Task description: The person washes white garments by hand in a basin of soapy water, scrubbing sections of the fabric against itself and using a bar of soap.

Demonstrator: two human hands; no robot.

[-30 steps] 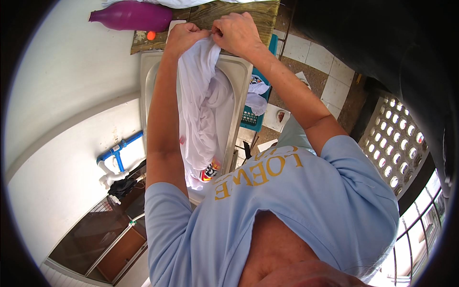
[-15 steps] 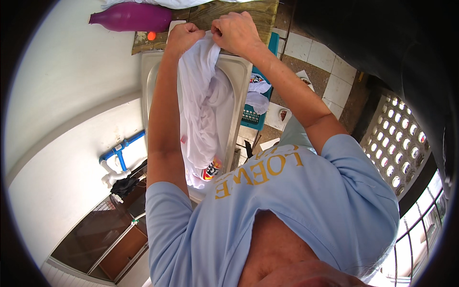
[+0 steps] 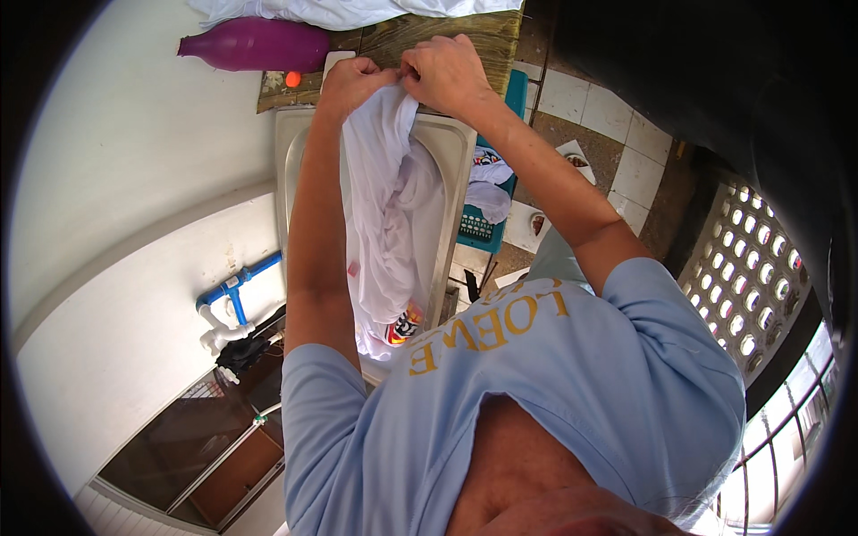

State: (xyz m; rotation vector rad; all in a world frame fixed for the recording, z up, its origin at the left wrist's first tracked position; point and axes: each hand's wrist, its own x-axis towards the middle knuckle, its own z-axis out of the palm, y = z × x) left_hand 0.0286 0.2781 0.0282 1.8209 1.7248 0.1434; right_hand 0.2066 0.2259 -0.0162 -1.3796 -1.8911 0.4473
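A white cloth garment [image 3: 380, 188] hangs from my two hands at the far end of the sink and trails down into the basin. My left hand [image 3: 353, 85] pinches its upper edge. Close beside it, my right hand [image 3: 447, 76] grips the same edge, knuckles up. The garment lies bunched along the grey sink [image 3: 451, 192], and a colourful printed patch [image 3: 404, 323] shows at its near end. What lies under the cloth is hidden.
Beyond the sink is a wooden board [image 3: 438, 43] holding a purple bottle [image 3: 259, 45], an orange cap [image 3: 292, 79] and more white cloth [image 3: 357, 9]. Right of the sink stands a teal basket [image 3: 478, 228] with clothes. Blue pipe [image 3: 237, 284] runs along the left wall.
My hands have drawn closer together on the cloth's edge. The whole view has shifted slightly, so everything sits a little lower and further right.
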